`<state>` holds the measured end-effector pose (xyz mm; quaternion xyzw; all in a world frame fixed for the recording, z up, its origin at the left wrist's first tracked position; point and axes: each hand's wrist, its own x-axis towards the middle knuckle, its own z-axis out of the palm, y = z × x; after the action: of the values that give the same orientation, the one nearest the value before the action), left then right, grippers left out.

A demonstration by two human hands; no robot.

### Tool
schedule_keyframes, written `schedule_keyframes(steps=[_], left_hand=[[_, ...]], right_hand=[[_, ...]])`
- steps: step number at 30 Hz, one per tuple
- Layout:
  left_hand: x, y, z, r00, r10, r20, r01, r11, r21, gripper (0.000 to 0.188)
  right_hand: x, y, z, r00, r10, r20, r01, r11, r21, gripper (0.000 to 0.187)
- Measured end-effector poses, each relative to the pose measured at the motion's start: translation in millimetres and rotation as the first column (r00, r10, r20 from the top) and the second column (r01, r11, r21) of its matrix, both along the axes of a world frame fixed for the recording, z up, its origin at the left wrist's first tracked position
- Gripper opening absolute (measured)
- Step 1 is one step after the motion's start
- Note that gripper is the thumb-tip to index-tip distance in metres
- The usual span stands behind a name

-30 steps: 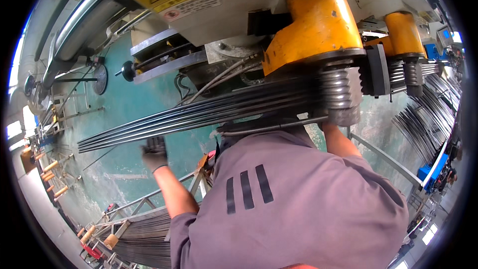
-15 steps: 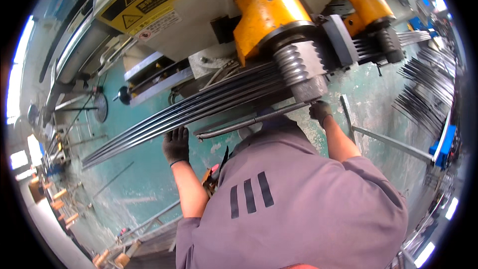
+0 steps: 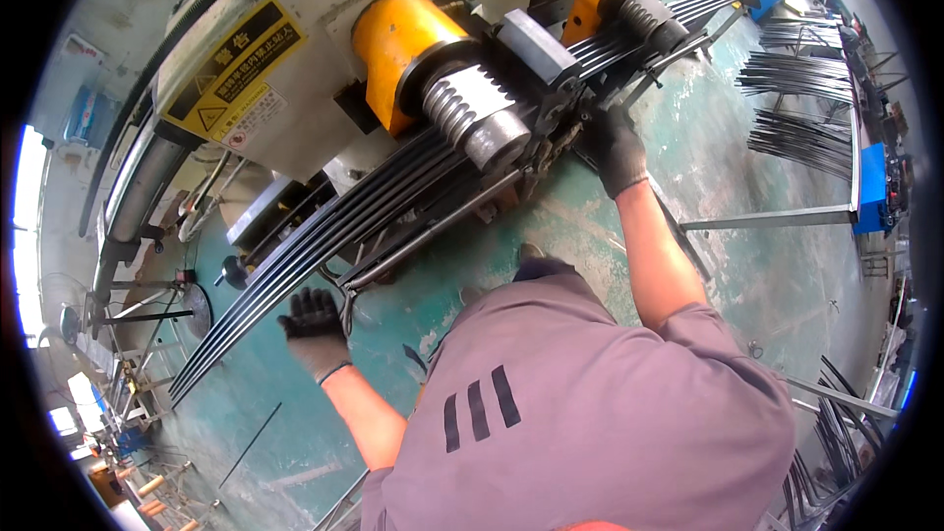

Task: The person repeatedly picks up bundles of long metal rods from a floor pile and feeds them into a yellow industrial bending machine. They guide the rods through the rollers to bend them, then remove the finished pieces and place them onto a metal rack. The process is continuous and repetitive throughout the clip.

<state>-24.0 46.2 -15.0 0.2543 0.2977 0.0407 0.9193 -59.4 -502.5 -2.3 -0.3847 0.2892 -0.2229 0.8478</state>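
Note:
My left hand [image 3: 315, 332], in a dark glove, hangs in the air just in front of the metal bars with its fingers spread and nothing in it. Several long dark bars [image 3: 305, 270] lie side by side, running through the machine from lower left to upper right. My gloved right hand [image 3: 614, 149] is up against a dark clamp part [image 3: 551, 128] of the machine, to the right of a ridged steel cylinder [image 3: 472, 118]. Its fingertips blend into the dark metal, so their grip is hidden. A thin rod [image 3: 433, 231] runs along the near side of the bars.
Two orange housings [image 3: 403, 54] stand on the machine, with a grey block [image 3: 536, 44] between them. At the right, racks carry bundles of dark rods [image 3: 801, 138] beside a blue box [image 3: 872, 187]. A loose rod [image 3: 251, 444] lies on the green floor. A round-based stand [image 3: 200, 312] is at left.
My view has shifted with my body. My right hand has moved from below the ridged cylinder up to the clamp part. My left hand has come away from the bars, fingers spreading.

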Motion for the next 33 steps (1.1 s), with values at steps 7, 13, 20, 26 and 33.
schedule_keyframes(steps=[7, 13, 20, 26, 33], left_hand=[[-15, -13, 91, 0.948, -0.129, 0.290, 0.026, 0.942, 0.335, 0.062], [-7, -15, 113, 0.944, -0.092, 0.317, -0.035, 0.927, 0.374, 0.063], [21, -49, 216, 0.872, -0.064, 0.486, -0.299, 0.716, 0.631, 0.063], [39, -87, 311, 0.877, -0.132, 0.462, -0.344, 0.500, 0.795, 0.054], [54, -187, 362, 0.879, -0.247, 0.407, -0.310, 0.352, 0.883, 0.039]], right_hand=[[86, -3, 70, 0.957, -0.163, 0.239, 0.097, 0.960, 0.264, 0.039], [113, -1, 82, 0.927, -0.141, 0.348, -0.057, 0.864, 0.501, 0.023], [113, 1, 85, 0.948, -0.204, 0.243, 0.056, 0.861, 0.506, 0.016], [117, 2, 76, 0.942, -0.184, 0.281, 0.002, 0.840, 0.543, 0.018], [116, 1, 75, 0.950, -0.186, 0.253, 0.037, 0.866, 0.499, 0.018]])
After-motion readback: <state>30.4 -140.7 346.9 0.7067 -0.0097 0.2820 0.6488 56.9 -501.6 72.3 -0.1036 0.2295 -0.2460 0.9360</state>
